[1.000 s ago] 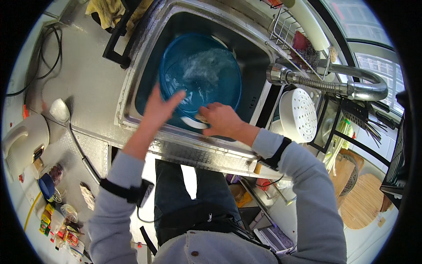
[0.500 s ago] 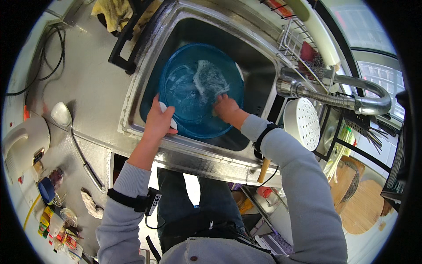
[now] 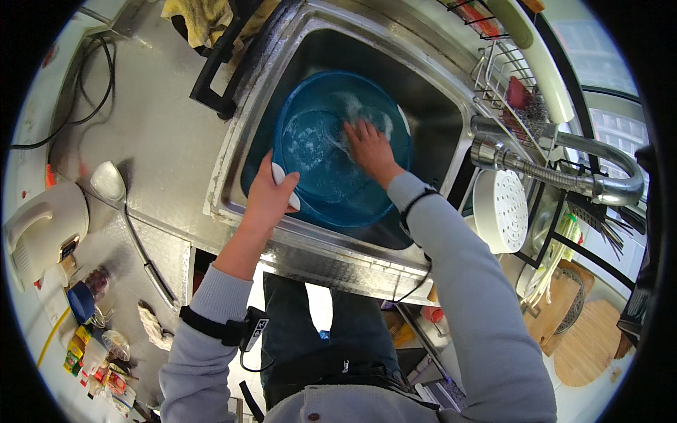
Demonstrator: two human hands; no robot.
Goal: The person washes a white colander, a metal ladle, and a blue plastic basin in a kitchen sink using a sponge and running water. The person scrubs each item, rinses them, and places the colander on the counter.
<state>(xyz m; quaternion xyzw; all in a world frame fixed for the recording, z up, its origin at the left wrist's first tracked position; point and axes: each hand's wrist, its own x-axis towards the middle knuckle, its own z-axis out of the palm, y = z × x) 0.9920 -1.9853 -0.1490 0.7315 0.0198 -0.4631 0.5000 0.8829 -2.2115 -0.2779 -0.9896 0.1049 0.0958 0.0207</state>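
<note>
A round blue basin (image 3: 338, 215) with white handles sits inside the steel sink (image 3: 441, 106), holding clear, stirred water (image 3: 310, 144) with foamy ripples. My left hand (image 3: 269, 190) is closed round the white handle (image 3: 285, 185) on the basin's near left rim. Inside the basin, my right hand (image 3: 370, 146) lies palm down at the water, its fingers stretched out and slightly apart. Nothing shows in that hand, though what lies under the palm is hidden.
A bent metal faucet (image 3: 557, 169) reaches in from the right, beside a white perforated strainer (image 3: 504, 211). Left of the sink lie a long-handled ladle (image 3: 130, 225) and a black cable (image 3: 81, 106). Round wooden boards (image 3: 589, 342) stand at the lower right.
My right hand has moved farther into the basin, and its fingers have spread out. The white splash of water has subsided. My left hand keeps its hold, while the whole view has shifted slightly.
</note>
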